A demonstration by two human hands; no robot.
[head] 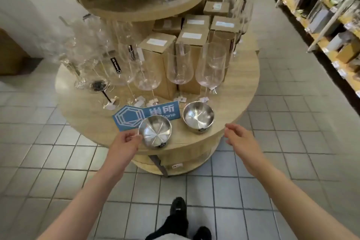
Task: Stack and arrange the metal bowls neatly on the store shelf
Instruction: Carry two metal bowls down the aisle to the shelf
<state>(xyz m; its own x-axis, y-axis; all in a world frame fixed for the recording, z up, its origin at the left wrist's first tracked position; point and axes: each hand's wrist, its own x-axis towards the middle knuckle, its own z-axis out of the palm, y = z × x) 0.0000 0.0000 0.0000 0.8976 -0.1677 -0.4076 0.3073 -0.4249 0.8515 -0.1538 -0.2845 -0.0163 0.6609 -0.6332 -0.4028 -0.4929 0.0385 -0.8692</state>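
The near bowl (155,132) is pinched at its rim by the left grip (126,142) at the shelf (236,91) edge, overlapping a blue sign (134,116). The second bowl (198,116) sits beside, before wine glasses (180,68). The right grip (240,138) is held spread, empty.

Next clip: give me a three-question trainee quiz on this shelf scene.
1. True or false: the two metal bowls are already stacked.
2. Which hand touches a bowl? A) left B) right C) neither
3. What lies partly under the near bowl?

Key:
1. False: the near bowl and far bowl sit apart on the round shelf.
2. A: the left hand pinches its rim; the right hand hovers open.
3. The blue sign.
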